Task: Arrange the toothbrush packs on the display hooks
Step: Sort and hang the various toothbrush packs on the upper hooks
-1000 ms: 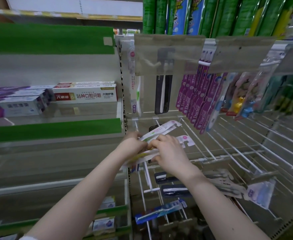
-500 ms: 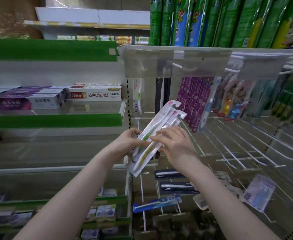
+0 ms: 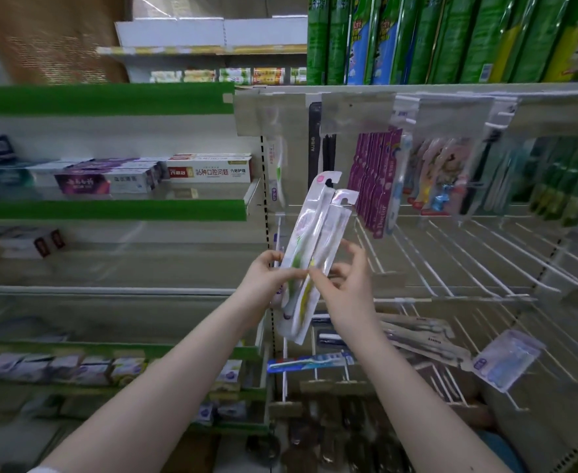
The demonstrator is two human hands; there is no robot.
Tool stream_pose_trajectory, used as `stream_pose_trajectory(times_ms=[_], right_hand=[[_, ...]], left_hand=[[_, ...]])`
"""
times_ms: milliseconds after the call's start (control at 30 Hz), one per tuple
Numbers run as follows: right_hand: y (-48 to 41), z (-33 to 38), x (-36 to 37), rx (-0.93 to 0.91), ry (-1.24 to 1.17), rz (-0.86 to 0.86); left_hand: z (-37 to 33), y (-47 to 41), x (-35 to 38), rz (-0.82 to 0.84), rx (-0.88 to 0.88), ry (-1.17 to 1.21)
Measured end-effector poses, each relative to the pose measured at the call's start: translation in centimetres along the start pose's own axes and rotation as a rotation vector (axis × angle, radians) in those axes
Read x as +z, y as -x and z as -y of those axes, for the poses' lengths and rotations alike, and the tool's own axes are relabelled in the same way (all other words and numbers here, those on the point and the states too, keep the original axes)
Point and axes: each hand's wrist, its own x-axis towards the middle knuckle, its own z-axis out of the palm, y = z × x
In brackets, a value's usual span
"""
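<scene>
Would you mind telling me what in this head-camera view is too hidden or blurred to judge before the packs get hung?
Head view only:
- toothbrush packs: how many are stacked is unclear; they overlap, and the left hand and right hand cover their middles.
- small boxes, lower left shelf: print blurred.
- green packs, far right: blurred, cut by the frame edge.

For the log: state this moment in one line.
left hand: grips toothbrush packs | right hand: pinches them | packs: not yet hung
</scene>
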Motion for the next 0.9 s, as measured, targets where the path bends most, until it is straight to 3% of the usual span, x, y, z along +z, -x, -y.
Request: stream_pose_trajectory(times_ms=[433,900], right_hand=[[0.1,-0.3,-0.4,0.030,-0.012,-0.020],[-7.6,-1.0,7.3,0.058,0.037,-0.095]], left_hand=[[0.7,0.3,0.4,0.105,0.007,0.090],[-0.9,-6.0,-7.6,0.067,0.082,0.161]])
